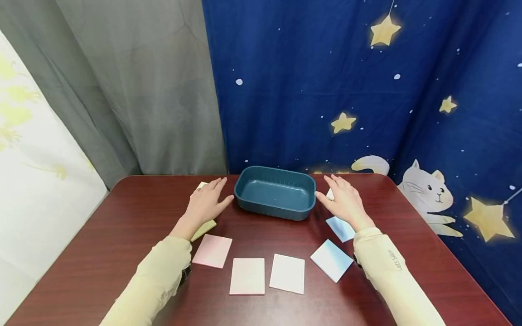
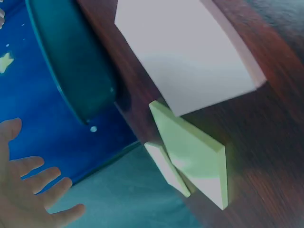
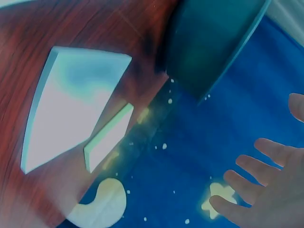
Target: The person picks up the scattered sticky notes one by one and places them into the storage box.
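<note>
A dark teal rectangular plastic bin [image 1: 271,209] stands at the back middle of the table. My left hand [image 1: 205,202] is at its left end, thumb tip close to the rim, fingers spread and holding nothing. On the opposite end my right hand [image 1: 343,199] mirrors it, fingers apart, thumb tip right at the rim. A yellow square pad [image 1: 204,229] lies partly hidden under the left wrist, with a pale yellow pad [image 1: 201,184] behind that hand. By the right hand are a blue pad [image 1: 340,228] and a mostly covered pale pad [image 1: 330,194].
Nearer the front, a pink pad [image 1: 213,251], a pale pink pad [image 1: 247,276], a white pad [image 1: 287,273] and a blue-white pad [image 1: 331,261] continue the arc on the reddish-brown table [image 1: 134,226]. Grey and starry blue curtains [image 1: 285,90] hang behind the table's back edge.
</note>
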Available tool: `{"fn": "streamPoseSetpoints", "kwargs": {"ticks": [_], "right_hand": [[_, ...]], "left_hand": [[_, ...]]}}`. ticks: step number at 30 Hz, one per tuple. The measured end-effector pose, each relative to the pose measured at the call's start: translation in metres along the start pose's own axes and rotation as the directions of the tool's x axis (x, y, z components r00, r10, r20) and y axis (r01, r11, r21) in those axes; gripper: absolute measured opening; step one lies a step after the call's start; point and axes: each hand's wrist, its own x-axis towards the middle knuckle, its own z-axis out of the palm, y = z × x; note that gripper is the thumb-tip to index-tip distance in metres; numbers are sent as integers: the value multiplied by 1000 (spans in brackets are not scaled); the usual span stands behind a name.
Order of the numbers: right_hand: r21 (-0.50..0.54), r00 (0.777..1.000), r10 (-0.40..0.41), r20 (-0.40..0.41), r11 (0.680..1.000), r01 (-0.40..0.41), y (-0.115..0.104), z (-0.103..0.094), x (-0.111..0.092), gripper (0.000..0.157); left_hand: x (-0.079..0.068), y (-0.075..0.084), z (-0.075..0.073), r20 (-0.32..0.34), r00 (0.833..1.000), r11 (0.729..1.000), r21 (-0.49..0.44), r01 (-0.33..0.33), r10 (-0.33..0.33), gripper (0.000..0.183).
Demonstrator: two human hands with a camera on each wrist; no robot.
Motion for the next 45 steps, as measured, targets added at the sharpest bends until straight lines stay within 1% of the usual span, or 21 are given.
{"fn": "streamPoseSetpoints", "kwargs": {"ticks": [4,9,14,19,23,29,35,45], "right_hand": [[9,1000,-2,18,1000,2,-3,9,7,66],[13,999,7,41,1000,-7,-7,19,13,65],[15,998,22,60,1000,-23,-8,29,15,64],[10,996,37,77,999,-38,-8,37,14,64],[9,995,44,92,999,-45,-6,41,12,64],[19,996,31,81,999,-33,-6,46,12,63],[10,996,23,87,1000,-24,-8,53,10,64],[39,995,21,94,999,-25,-6,57,11,66]], "left_hand": [[12,3,10,30,999,1000,-16,12,-12,62],[23,5,22,50,998,999,-12,33,-32,62],[27,6,33,80,996,999,-3,49,-49,63],[29,7,41,97,994,998,-11,57,-55,63],[32,9,44,96,994,999,-12,53,-52,63],[35,10,48,99,994,999,-3,50,-49,63],[34,10,49,106,993,998,-6,60,-59,64],[35,11,50,103,993,998,-1,66,-66,64]]}}
